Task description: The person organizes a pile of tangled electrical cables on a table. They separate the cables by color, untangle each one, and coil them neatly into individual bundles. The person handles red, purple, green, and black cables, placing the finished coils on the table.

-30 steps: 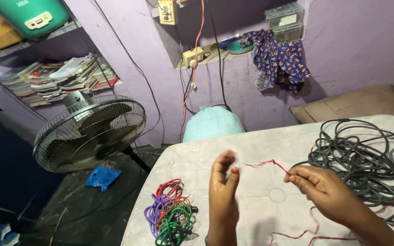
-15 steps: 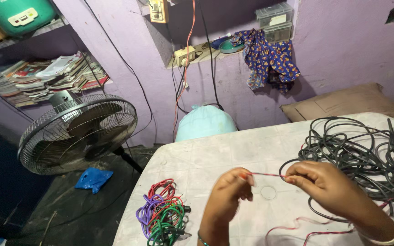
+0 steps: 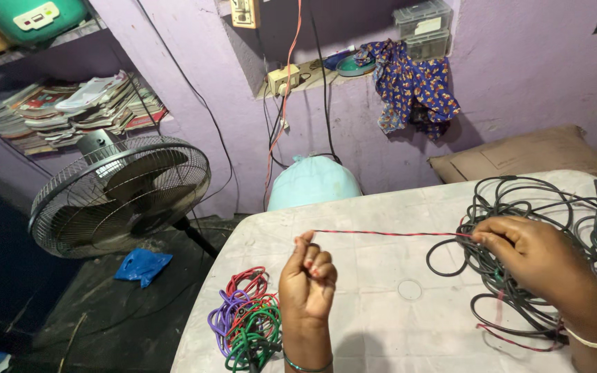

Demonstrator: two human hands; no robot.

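A thin red-and-black twisted wire (image 3: 388, 233) is stretched taut and level above the white table (image 3: 374, 276). My left hand (image 3: 307, 276) pinches its left end between thumb and fingers, fist closed. My right hand (image 3: 530, 252) pinches the wire farther right, resting over a tangled heap of dark grey cable (image 3: 554, 228). More of the red-and-black wire trails on the table under my right wrist. A bundle of purple, red and green wires (image 3: 249, 324) lies just left of my left forearm.
A pedestal fan (image 3: 122, 197) stands on the dark floor at the left, with a blue bag (image 3: 143, 264) beneath it. A pale blue sack (image 3: 312, 183) sits behind the table. A brown cushion (image 3: 526, 159) lies at the right. Shelves with magazines and hanging cords line the purple wall.
My hands have moved apart, drawing the red-and-black wire out from a short length into a long taut line. My right hand shifted right over the grey cable heap.
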